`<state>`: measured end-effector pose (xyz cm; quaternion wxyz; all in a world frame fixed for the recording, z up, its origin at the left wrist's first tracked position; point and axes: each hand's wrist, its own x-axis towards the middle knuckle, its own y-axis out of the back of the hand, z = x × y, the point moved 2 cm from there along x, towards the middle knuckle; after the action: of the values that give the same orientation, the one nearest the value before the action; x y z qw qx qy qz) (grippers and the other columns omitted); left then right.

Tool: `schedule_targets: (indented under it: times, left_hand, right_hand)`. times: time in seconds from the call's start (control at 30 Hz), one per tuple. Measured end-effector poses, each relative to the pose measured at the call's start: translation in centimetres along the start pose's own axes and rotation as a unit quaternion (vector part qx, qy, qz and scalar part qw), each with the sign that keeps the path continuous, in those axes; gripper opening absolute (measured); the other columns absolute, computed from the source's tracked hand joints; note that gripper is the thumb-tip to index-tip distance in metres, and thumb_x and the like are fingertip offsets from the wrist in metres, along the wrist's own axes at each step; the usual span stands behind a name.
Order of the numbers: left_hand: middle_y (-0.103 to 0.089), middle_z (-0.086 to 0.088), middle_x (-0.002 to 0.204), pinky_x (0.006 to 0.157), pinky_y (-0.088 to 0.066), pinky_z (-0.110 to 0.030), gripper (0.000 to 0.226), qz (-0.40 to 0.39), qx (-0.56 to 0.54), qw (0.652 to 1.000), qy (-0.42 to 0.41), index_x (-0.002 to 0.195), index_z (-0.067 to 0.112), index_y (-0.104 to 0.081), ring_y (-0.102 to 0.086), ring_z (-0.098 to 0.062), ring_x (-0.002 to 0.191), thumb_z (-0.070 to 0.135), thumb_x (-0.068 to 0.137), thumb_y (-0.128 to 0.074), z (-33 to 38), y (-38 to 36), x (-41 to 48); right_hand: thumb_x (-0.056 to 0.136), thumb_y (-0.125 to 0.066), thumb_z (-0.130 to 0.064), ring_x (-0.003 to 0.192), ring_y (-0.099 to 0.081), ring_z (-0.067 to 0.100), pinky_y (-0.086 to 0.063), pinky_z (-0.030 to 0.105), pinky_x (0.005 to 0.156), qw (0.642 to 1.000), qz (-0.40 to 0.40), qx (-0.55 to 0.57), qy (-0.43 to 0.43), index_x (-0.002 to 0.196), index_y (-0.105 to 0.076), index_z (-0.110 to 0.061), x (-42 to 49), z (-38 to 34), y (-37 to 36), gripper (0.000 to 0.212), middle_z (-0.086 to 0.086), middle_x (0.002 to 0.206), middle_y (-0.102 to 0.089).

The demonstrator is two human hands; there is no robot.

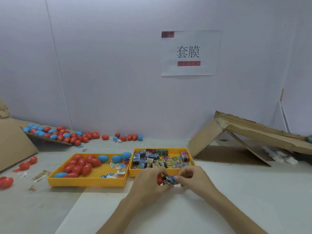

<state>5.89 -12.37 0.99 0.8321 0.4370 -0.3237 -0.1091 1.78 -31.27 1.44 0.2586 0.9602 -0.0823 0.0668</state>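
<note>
**Egg and wrapper held between both hands**

Just in front of the right yellow tray (pixel 135 173), above the table (pixel 244 183), the left hand (pixel 150 181) curls its fingers round a red egg (pixel 159 180) – only the egg's left end shows. The right hand (pixel 194 178) pinches a printed wrapper (pixel 169 179) that lies against the egg. That tray holds more folded wrappers – the left yellow tray (pixel 84 181) beside it holds red and blue eggs.
</note>
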Motion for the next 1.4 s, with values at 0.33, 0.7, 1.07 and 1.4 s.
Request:
schedule_targets:
  times: [0.33, 0.7, 1.07, 1.4]
  left_hand:
    - [-0.054, 0.017, 0.063, 0.052, -0.028, -0.020, 0.031, 0.002, 0.000, 1.000, 0.011, 0.090, 0.035, -0.060, -0.049, 0.003, 0.062, 0.060, 0.077, -0.072, 0.2, -0.2, 0.0]
    - [-0.051, 0.021, 0.064, 0.051, -0.024, -0.018, 0.025, -0.023, 0.024, 0.999, 0.018, 0.085, 0.040, -0.053, -0.048, 0.007, 0.064, 0.060, 0.082, -0.069, 0.6, -0.6, 0.3]
    - [-0.054, 0.020, 0.071, 0.054, -0.029, -0.019, 0.024, -0.030, 0.018, 0.999, 0.028, 0.088, 0.038, -0.053, -0.048, 0.007, 0.070, 0.053, 0.083, -0.071, 0.5, -0.8, 0.4]
    - [-0.055, 0.017, 0.074, 0.053, -0.030, -0.023, 0.033, -0.033, 0.022, 0.999, 0.023, 0.094, 0.032, -0.057, -0.049, 0.003, 0.070, 0.063, 0.083, -0.067, 0.4, -1.2, 0.5]
  right_hand:
    - [0.092, -0.070, -0.016, 0.055, -0.061, 0.004, -0.050, 0.019, 0.061, 0.998, 0.026, -0.058, 0.011, 0.074, -0.070, -0.016, -0.2, -0.5, -0.1, 0.018, 0.002, 0.064, -0.070]
    - [0.086, -0.073, -0.012, 0.058, -0.059, 0.008, -0.043, 0.017, 0.056, 0.994, 0.067, -0.088, -0.020, 0.066, -0.063, -0.017, 0.3, -0.1, 0.3, 0.023, -0.004, 0.060, -0.065]
    - [0.085, -0.071, -0.008, 0.064, -0.061, 0.013, -0.047, 0.023, 0.060, 0.992, 0.094, -0.069, -0.046, 0.069, -0.065, -0.013, 0.7, 0.1, 1.1, 0.018, 0.005, 0.070, -0.069]
    - [0.086, -0.071, -0.004, 0.065, -0.061, 0.016, -0.044, 0.025, 0.059, 0.988, 0.128, -0.047, -0.065, 0.064, -0.061, -0.015, 0.6, 0.2, 1.6, 0.026, 0.005, 0.067, -0.065]
